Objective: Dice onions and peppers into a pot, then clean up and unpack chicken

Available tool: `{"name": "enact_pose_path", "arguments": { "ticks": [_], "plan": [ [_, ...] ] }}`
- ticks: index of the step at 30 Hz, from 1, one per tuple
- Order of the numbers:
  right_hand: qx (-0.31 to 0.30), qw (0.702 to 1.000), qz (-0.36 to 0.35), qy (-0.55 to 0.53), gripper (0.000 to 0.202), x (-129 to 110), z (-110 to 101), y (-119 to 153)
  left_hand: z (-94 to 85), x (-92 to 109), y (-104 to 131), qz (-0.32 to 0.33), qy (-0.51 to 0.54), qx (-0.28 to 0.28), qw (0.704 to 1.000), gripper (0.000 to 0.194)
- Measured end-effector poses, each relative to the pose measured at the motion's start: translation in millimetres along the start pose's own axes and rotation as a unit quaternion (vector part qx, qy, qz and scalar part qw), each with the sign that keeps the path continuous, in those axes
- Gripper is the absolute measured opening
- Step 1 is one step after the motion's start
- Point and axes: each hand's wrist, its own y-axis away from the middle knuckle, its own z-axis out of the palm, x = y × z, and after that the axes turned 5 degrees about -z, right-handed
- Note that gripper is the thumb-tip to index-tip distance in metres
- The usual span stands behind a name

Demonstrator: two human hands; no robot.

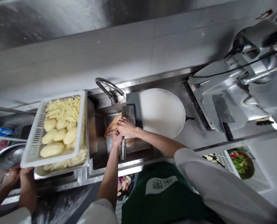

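Note:
In the sink, a piece of meat with yellowish and reddish skin lies partly under my hands. My left hand is closed at its near side, its fingers bunched together. Beside and above it, my right hand has its fingers curled over the meat; what they grip is hidden. A cleaver lies close by my right hand, its blade toward the back and its metal handle toward me. The curved faucet stands behind the sink.
A white basket of potatoes and cut strips rests left, above a metal tray. A co-worker's hands hold a metal bowl. Right are a round white board, a slicer and another cleaver.

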Motion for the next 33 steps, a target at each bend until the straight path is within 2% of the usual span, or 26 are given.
{"name": "enact_pose_path", "arguments": {
  "ticks": [3, 7, 10, 14, 16, 18, 21, 27, 30, 33],
  "plan": [
    [-0.012, 0.999, -0.044, 0.015, 0.032, 23.0, 23.1, -20.0, -11.8, -4.3, -7.4, 0.01, -0.021, -0.018, 1.0, 0.022],
    [-0.016, 0.997, -0.069, 0.021, 0.036, 29.2, 41.7, -23.5, -18.9, -10.5, -6.3, -0.001, -0.033, -0.024, 0.999, 0.026],
    [-0.013, 0.998, -0.057, 0.03, 0.038, 25.9, 44.1, -21.4, -24.6, -12.9, 5.8, -0.029, -0.031, -0.047, 0.998, 0.039],
    [-0.015, 0.998, -0.045, 0.028, 0.037, 23.9, 42.9, -20.4, -31.7, -13.9, 32.2, -0.142, -0.05, -0.154, 0.977, 0.055],
    [-0.018, 0.999, -0.041, 0.02, 0.037, 26.0, 42.3, -21.9, -30.6, -13.1, 40.9, -0.149, -0.064, -0.16, 0.974, 0.059],
    [-0.024, 0.999, -0.037, 0.012, 0.037, 31.9, 40.8, -25.7, -25.3, -10.3, 41.3, -0.134, -0.072, -0.138, 0.979, 0.062],
    [-0.03, 0.999, -0.025, 0.01, 0.036, 49.9, 35.9, -36.1, -12.3, -1.9, 25.9, -0.124, -0.079, -0.117, 0.982, 0.064],
    [-0.02, 0.999, -0.017, 0.024, 0.034, 105.0, 18.9, -67.0, 12.7, 22.5, -33.0, -0.091, -0.099, -0.097, 0.986, 0.054],
    [-0.01, 1.0, 0.016, 0.025, 0.032, 127.7, 8.0, -82.6, 21.0, 38.1, -62.0, -0.093, -0.1, -0.105, 0.985, 0.05],
    [-0.013, 0.998, 0.06, 0.022, 0.032, 139.7, -1.0, -93.6, 25.4, 52.2, -81.1, -0.091, -0.106, -0.114, 0.984, 0.047]
  ]
}}
